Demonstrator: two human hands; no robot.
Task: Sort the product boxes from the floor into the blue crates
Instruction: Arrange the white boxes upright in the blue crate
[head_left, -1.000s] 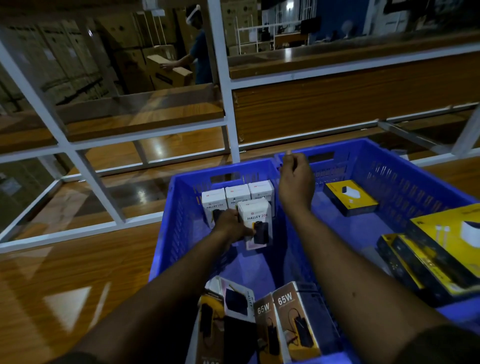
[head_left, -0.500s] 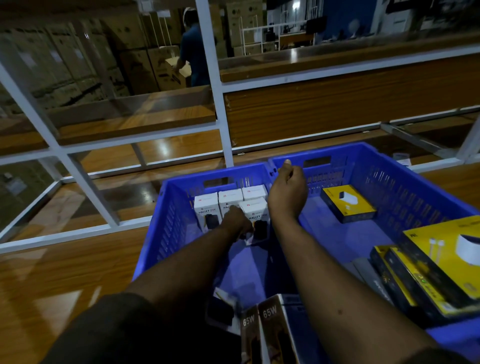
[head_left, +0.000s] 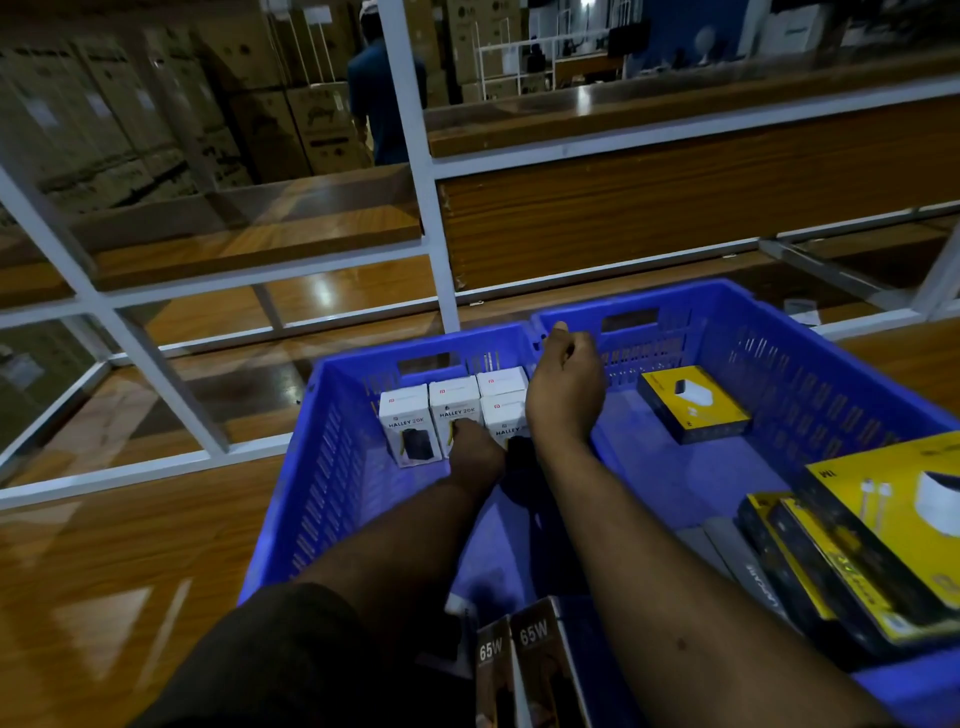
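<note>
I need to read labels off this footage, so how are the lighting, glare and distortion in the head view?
Head view: dim, bluish light. Glare streaks the glossy wooden floor. Wide-angle distortion bends the white frame. "HALLEY 20K" reads on the white boxes and "65W" on the brown boxes; the left hand lies in shadow.

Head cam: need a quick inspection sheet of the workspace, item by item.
Surface: glossy wooden floor.
Job's things: white Halley 20K boxes upright at the far wall of the left blue crate; yellow boxes in the right blue crate.
Clutter: 65W boxes at the near edge.
Grippers: left hand on the white boxes, grip hidden; right hand curled over the rims between the crates, holding nothing visible.
Cables: nothing seen.
Surroundings: white shelf frame, stacked cartons, a person behind.
</note>
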